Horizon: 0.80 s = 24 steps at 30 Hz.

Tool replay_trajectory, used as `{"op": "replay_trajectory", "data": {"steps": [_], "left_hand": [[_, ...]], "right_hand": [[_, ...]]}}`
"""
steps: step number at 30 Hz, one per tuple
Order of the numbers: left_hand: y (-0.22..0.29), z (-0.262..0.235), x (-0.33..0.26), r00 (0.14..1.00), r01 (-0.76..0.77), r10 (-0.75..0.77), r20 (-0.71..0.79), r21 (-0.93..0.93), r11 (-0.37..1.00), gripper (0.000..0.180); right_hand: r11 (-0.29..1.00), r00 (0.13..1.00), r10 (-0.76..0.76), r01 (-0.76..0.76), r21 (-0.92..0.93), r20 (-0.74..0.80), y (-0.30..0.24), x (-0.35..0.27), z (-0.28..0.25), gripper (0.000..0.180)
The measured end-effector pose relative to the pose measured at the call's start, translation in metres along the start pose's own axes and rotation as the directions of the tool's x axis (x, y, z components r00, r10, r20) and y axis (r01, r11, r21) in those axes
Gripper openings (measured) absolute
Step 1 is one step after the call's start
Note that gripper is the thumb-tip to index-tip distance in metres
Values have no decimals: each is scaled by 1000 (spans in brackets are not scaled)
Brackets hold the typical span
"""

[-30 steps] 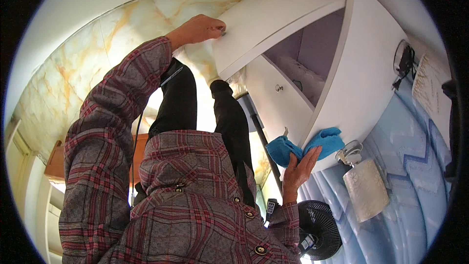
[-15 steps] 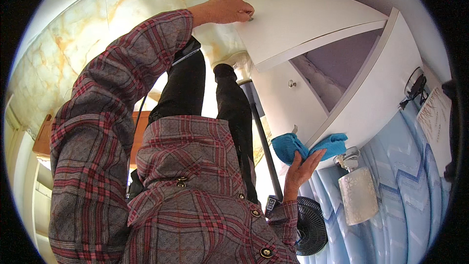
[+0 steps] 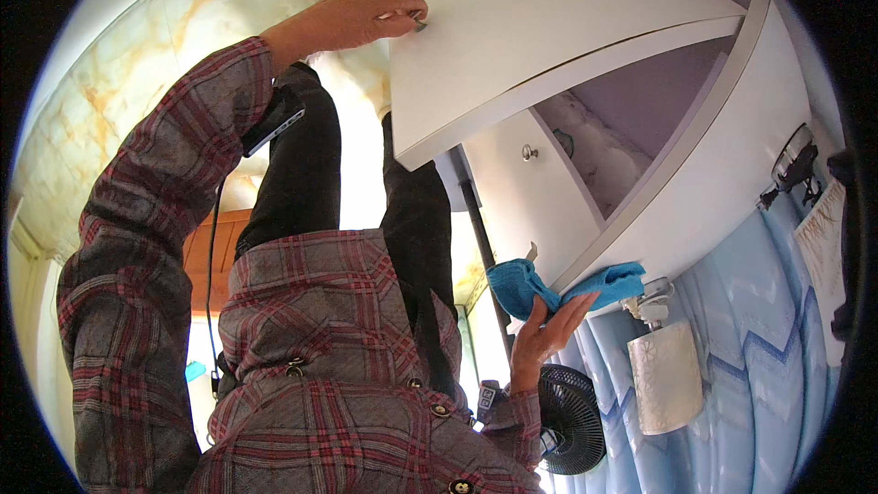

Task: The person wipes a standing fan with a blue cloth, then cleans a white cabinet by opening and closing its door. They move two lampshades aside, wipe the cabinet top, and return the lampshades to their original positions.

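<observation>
My left hand [image 3: 352, 18] is closed, its fingertips pinching a small knob [image 3: 421, 22] on the outer corner of a white cabinet door [image 3: 549, 18]. That door stands out from the cabinet, and the interior shows beyond its edge. Lower right, my right hand [image 3: 541, 340] grips a blue cloth [image 3: 523, 288], thumb on one side and fingers on the other. The cloth is folded over the front edge of a white cabinet panel [image 3: 695, 183], with a flap on either side. Part of my right palm is hidden behind the cloth.
A second white door with a silver knob [image 3: 529, 153] sits below the opening. White bundled material [image 3: 594, 155] lies inside. Near the cloth are a pale lamp [image 3: 666, 375], a black fan [image 3: 572, 421] and a blue curtain [image 3: 750, 338]. Dark-framed glasses [image 3: 794, 163] rest on the panel.
My left hand and the door it holds have shifted left, and more of the cabinet interior shows. My right hand stays with the cloth at the panel edge; the whole view has shifted slightly.
</observation>
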<state>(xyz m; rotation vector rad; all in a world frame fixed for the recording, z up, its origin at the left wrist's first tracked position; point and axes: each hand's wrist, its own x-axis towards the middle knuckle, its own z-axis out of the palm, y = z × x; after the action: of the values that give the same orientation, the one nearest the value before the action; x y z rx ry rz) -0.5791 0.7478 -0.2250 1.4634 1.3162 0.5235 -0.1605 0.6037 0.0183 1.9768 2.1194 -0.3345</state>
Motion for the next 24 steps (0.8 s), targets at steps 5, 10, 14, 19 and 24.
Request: {"op": "replay_trajectory", "data": {"steps": [5, 10, 14, 19, 24], "left_hand": [[-3, -5, 3, 988, 38, -53, 145, 103, 994, 36], [1, -5, 5, 972, 104, -113, 205, 58, 993, 37], [2, -3, 4, 973, 116, -128, 193, 74, 991, 36], [8, 10, 7, 977, 74, -80, 199, 36, 997, 34], [27, 36, 17, 969, 75, -100, 227, 114, 991, 29]], "right_hand": [[1000, 1000, 25, -25, -12, 2, 5, -3, 3, 68], [999, 1000, 10, -10, -38, 11, 7, -2, 2, 70], [999, 999, -39, 39, -27, 0, 11, 3, 0, 73], [995, 994, -100, 100, -4, 33, 15, 13, -8, 73], [988, 990, -143, 142, 58, 5, 16, 20, -13, 73]]}}
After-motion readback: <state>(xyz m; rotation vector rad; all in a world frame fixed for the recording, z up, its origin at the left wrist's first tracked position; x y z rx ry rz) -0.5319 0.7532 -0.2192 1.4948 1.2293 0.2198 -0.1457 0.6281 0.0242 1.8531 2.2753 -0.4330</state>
